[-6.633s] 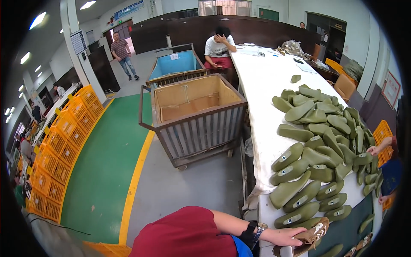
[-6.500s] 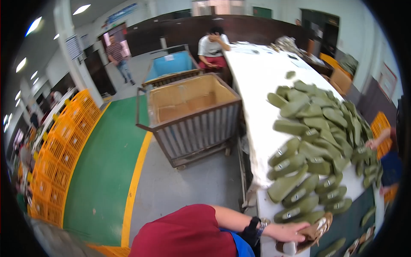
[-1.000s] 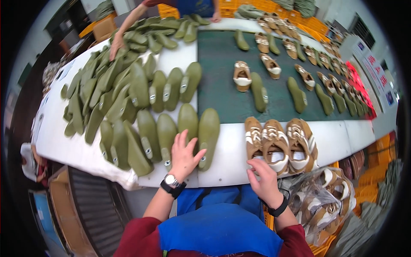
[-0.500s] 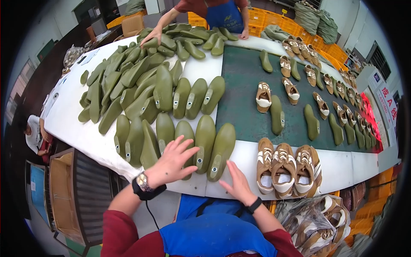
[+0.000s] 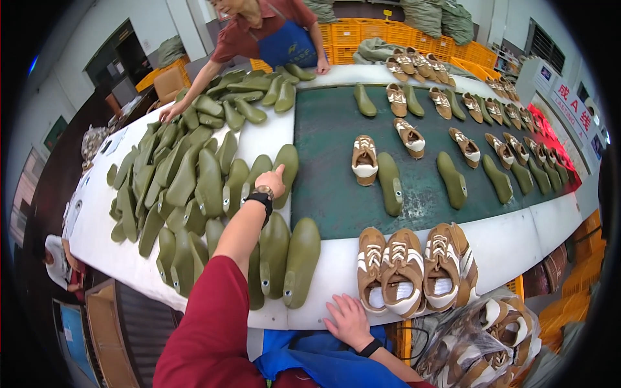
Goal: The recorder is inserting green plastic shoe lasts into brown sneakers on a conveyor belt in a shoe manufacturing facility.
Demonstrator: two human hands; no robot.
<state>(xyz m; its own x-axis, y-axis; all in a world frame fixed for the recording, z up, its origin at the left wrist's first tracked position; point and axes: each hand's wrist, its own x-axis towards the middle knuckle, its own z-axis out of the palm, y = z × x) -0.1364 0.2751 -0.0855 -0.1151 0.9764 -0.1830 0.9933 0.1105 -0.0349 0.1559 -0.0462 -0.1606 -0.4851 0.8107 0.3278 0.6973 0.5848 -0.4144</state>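
Observation:
My left hand (image 5: 270,183) reaches over the front row to a middle row of green shoe lasts, against the lower end of one last (image 5: 285,169). Most of its fingers are hidden, so I cannot tell whether it grips. Under my left forearm stand the front-row lasts, two of them plain beside it: a long last (image 5: 301,262) and its neighbour (image 5: 274,252). My right hand (image 5: 351,321) lies open, fingers spread, on the near edge of the white table (image 5: 333,271). Just right of it stand brown-and-white sneakers (image 5: 402,271), side by side.
Further left lies a heap of lasts (image 5: 162,165). Opposite me, a co-worker's hand (image 5: 171,111) touches that heap. On the dark green surface (image 5: 330,194) sneakers and lasts stand in rows. A plastic bag of sneakers (image 5: 482,343) sits below the near right edge.
My left hand has moved forward from the front row to the middle row. My right hand has settled on the table edge. The view has shifted, and the co-worker's arm reaches toward nearer lasts.

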